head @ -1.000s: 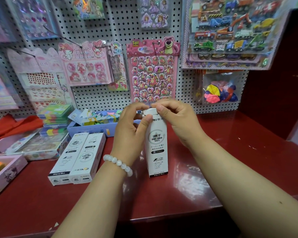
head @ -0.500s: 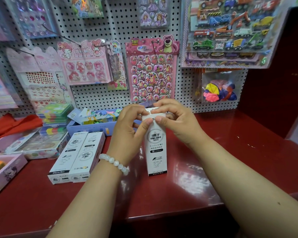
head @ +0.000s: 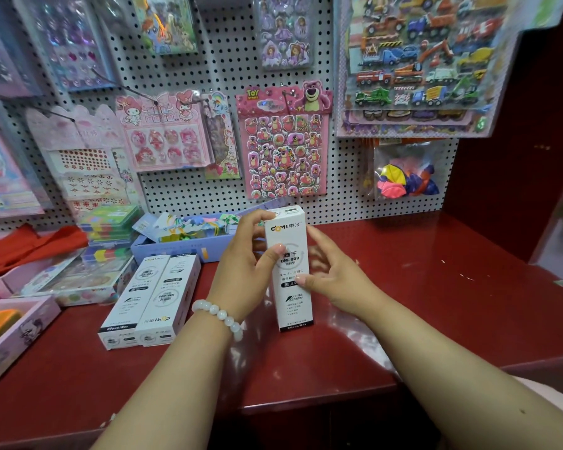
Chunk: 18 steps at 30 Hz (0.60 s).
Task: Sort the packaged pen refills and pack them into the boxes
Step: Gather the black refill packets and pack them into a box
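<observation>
Red table (head: 420,287) under a pegboard of stickers. White refill box (head: 290,271) upright at centre, lid closed. Left hand (head: 244,274) grips its side; right hand (head: 329,277) touches loosely, fingers spread. Two boxes (head: 150,300) lie flat to the left. Best steady the base, then lay it alongside.

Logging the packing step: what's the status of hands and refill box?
Left hand gripping upright refill box; right hand open beside it, fingertip touching. Top flap closed. Two boxed packs lying flat left. Nothing in the way.
</observation>
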Tool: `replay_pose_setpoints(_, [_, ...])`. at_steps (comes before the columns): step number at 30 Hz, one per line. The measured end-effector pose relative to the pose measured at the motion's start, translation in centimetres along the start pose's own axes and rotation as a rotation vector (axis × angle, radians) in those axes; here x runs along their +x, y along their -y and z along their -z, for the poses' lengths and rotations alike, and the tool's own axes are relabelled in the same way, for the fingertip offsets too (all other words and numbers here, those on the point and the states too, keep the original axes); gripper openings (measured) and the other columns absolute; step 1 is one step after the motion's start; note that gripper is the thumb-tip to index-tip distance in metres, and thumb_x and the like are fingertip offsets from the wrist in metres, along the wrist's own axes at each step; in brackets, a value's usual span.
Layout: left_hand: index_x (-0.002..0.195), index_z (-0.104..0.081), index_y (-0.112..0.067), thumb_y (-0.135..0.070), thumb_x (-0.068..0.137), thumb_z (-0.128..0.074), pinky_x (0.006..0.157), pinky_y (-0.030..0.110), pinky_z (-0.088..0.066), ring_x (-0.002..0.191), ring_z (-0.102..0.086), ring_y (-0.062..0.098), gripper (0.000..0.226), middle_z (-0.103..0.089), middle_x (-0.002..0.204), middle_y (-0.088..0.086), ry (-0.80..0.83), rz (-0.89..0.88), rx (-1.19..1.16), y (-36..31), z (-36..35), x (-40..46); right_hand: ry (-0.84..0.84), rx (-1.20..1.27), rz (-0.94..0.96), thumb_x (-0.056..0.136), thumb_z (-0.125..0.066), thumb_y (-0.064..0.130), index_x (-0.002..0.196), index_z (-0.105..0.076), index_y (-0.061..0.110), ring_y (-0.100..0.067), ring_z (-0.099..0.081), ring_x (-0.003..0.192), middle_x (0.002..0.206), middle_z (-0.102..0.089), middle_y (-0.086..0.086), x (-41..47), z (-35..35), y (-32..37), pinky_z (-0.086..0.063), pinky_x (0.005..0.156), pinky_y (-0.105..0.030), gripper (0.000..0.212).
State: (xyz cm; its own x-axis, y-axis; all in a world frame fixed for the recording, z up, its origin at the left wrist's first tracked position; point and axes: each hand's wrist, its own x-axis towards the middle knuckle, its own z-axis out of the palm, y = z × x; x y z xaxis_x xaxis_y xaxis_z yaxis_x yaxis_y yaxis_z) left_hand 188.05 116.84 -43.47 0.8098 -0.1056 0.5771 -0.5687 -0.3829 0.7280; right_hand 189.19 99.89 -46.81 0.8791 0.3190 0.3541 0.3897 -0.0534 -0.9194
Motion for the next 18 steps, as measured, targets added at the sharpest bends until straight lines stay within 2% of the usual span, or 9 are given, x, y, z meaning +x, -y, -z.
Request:
replay_pose_setpoints(3, [0.111,-0.041,-0.047,-0.010,0.090,-0.059,0.067,0.006,-0.045,0.083,-0.063,-0.002,0.046,-0.064,0.102,-0.015,-0.011,0.021,0.016,-0.6,0.1,0.4,-0.064,0.020,-0.006,0.079,-0.066,0.000,0.136,-0.028,0.045,-0.010,-0.060,0.093,0.118,-0.061,-0.017,0.2,0.0,0.2,-0.049,0.080,-0.020,0.082])
replay_pose_setpoints(6, [0.132,-0.035,-0.039,-0.020,0.092,-0.057,0.064,0.004,-0.044,0.080,-0.061,-0.010,0.049,-0.061,0.102,-0.021,-0.023,0.096,0.050,-0.1,0.4,0.7,-0.051,0.058,-0.044,0.080,-0.067,0.010,0.137,-0.031,0.045,-0.018,-0.055,0.084,0.106,-0.065,-0.010,0.4,-0.4,0.1,-0.047,0.082,-0.029,0.076])
replay_pose_setpoints(8, [0.139,-0.030,-0.034,-0.023,0.093,-0.056,0.071,0.010,-0.046,0.084,-0.059,-0.012,0.053,-0.058,0.103,-0.019,-0.005,0.172,0.108,0.8,0.6,0.5,-0.082,0.098,-0.100,0.084,-0.065,0.007,0.141,-0.033,0.031,-0.014,-0.056,0.075,0.083,-0.067,-0.001,0.8,-1.0,0.0,-0.044,0.076,-0.027,0.069])
replay_pose_setpoints(10, [0.140,-0.034,-0.027,-0.025,0.095,-0.052,0.085,0.027,-0.049,0.097,-0.060,0.003,0.048,-0.059,0.112,-0.012,0.045,0.251,0.189,2.0,0.6,0.0,-0.154,0.041,-0.170,0.089,-0.062,0.007,0.137,-0.040,0.022,-0.002,-0.055,0.057,0.067,-0.062,0.006,1.2,-2.1,0.0,-0.041,0.059,-0.014,0.055])
replay_pose_setpoints(11, [0.135,-0.041,-0.023,-0.026,0.096,-0.050,0.089,0.033,-0.048,0.104,-0.060,0.012,0.040,-0.061,0.116,-0.007,0.076,0.277,0.246,2.5,0.6,-0.3,-0.184,-0.011,-0.212,0.090,-0.060,0.008,0.134,-0.043,0.019,-0.002,-0.052,0.051,0.067,-0.059,0.005,1.4,-2.8,-0.1,-0.040,0.050,-0.012,0.049])
replay_pose_setpoints(13, [0.123,-0.054,-0.016,-0.024,0.098,-0.044,0.090,0.033,-0.044,0.110,-0.058,0.023,0.028,-0.062,0.118,0.002,0.124,0.336,0.347,3.3,0.6,-0.9,-0.232,-0.082,-0.289,0.090,-0.060,0.008,0.129,-0.048,0.013,-0.009,-0.052,0.053,0.078,-0.057,-0.001,2.0,-4.1,-0.6,-0.044,0.047,-0.014,0.041])
replay_pose_setpoints(14, [0.121,-0.056,-0.014,-0.023,0.098,-0.042,0.092,0.033,-0.042,0.114,-0.055,0.025,0.028,-0.061,0.121,0.004,0.129,0.354,0.381,4.0,0.9,-1.1,-0.245,-0.137,-0.320,0.090,-0.060,0.010,0.128,-0.050,0.013,-0.012,-0.054,0.060,0.086,-0.057,-0.002,2.3,-4.6,-1.0,-0.046,0.052,-0.016,0.039])
replay_pose_setpoints(16, [0.122,-0.057,-0.011,-0.029,0.098,-0.041,0.101,0.038,-0.037,0.123,-0.047,0.027,0.034,-0.056,0.127,0.010,0.131,0.361,0.475,4.8,2.0,-1.7,-0.223,-0.366,-0.333,0.088,-0.062,0.019,0.128,-0.051,0.016,-0.016,-0.058,0.082,0.106,-0.058,-0.003,2.4,-5.5,-1.4,-0.046,0.073,-0.021,0.041])
replay_pose_setpoints(18, [0.120,-0.060,-0.010,-0.041,0.094,-0.040,0.106,0.043,-0.032,0.125,-0.042,0.031,0.045,-0.055,0.126,0.015,0.092,0.341,0.595,5.9,3.8,-2.1,-0.128,-0.518,-0.302,0.088,-0.062,0.030,0.133,-0.049,0.020,-0.016,-0.057,0.103,0.125,-0.056,-0.005,1.9,-6.0,-1.5,-0.040,0.090,-0.022,0.048])
